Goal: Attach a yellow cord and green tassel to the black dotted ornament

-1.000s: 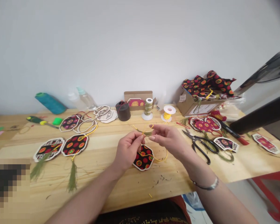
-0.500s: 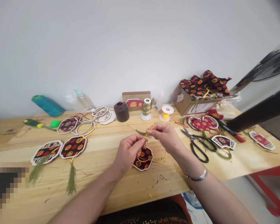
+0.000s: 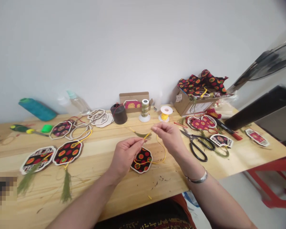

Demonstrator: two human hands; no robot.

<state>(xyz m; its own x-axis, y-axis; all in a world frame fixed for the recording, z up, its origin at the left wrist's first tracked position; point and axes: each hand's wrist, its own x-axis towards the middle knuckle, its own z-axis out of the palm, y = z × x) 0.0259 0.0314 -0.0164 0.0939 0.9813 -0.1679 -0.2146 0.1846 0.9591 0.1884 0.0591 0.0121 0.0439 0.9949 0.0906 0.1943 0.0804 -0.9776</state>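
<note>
My left hand [image 3: 126, 156] is closed in a pinch on a thin yellow cord [image 3: 164, 157], and a short length sticks up past its fingertips. My right hand [image 3: 168, 136] is also pinched, a little higher and to the right; the cord curves up to its fingers. Below the hands lies a dark pendant [image 3: 142, 161] with red and orange flower-patterned fabric and a pale wooden edge, partly covered by my left hand. The cord crosses it. Just behind the fingers, an olive tassel [image 3: 141, 135] with a yellow loop rests on the table.
Black-handled scissors [image 3: 197, 144] lie right of my right hand. Spools of yellow cord [image 3: 166, 114] and olive thread [image 3: 145, 111] stand behind. Two tasselled pendants [image 3: 68, 153] [image 3: 38, 160] lie left. A cardboard box [image 3: 195, 106] of fabric is back right, near a black post [image 3: 259, 108].
My hands have moved apart. The small yellow loop between the fingertips no longer shows, and a straight bit of cord now sticks out of my left fingers. The view has shifted slightly.
</note>
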